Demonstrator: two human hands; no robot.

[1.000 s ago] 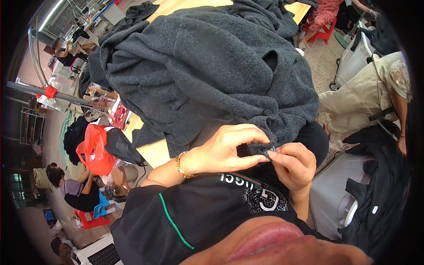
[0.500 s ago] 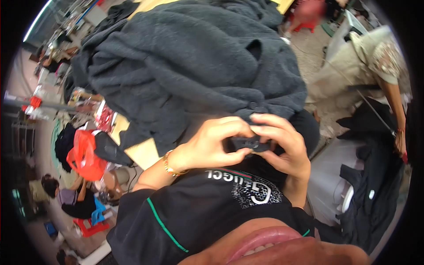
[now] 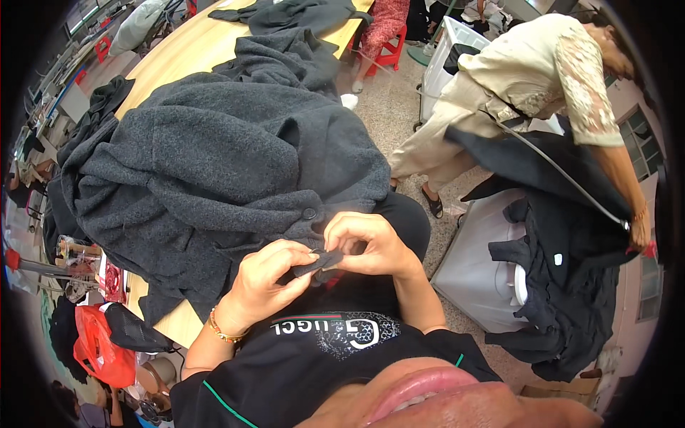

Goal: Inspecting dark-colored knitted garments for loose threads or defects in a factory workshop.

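A dark grey wool coat lies heaped over the table and hangs toward my lap. Near its lower right a round dark button shows. Close to my body, just below that button, I hold a small flap of dark grey cloth between both hands. My left hand pinches one end of it, fingers curled. At the other end, the thumb and fingers of my right hand are closed on it. Whether the flap belongs to the coat cannot be made out.
A pale wooden table carries more dark cloth. To the right, a person in beige bends over dark garments on a white bin. A red plastic bag is at left; a red stool stands beyond.
The view has shifted, so the coat and my hands appear further left. The cloth between my fingers now shows flatter and more stretched out. The person at right has come further into view.
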